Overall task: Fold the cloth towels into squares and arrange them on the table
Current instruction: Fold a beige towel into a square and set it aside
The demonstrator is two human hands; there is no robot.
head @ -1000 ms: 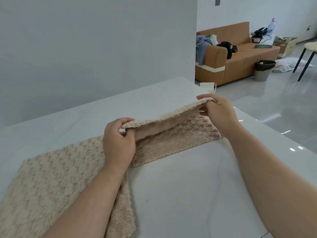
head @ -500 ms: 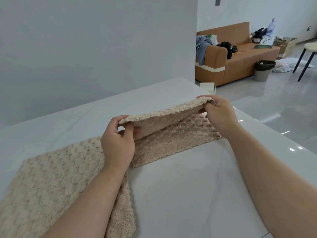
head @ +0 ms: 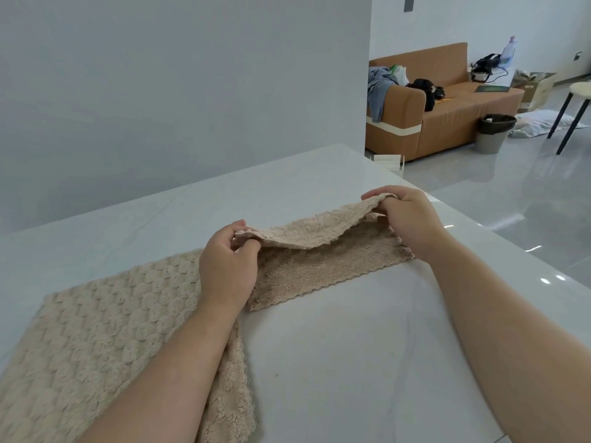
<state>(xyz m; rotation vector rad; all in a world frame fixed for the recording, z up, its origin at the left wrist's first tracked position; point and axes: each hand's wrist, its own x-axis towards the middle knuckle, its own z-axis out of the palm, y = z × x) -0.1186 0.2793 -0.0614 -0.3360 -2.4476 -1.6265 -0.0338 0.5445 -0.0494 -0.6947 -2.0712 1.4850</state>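
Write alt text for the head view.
Left hand and right hand each pinch the raised upper layer of a beige plush cloth towel, folded over its lower layer on a white marble table. More beige bubble-textured cloth lies at left.

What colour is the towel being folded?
The towel is beige, seen in the head view.

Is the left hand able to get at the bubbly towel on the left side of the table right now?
Likely yes, once it lets go: the left hand pinches a corner of the lifted towel, but the bubbly towel lies uncovered right beside it.
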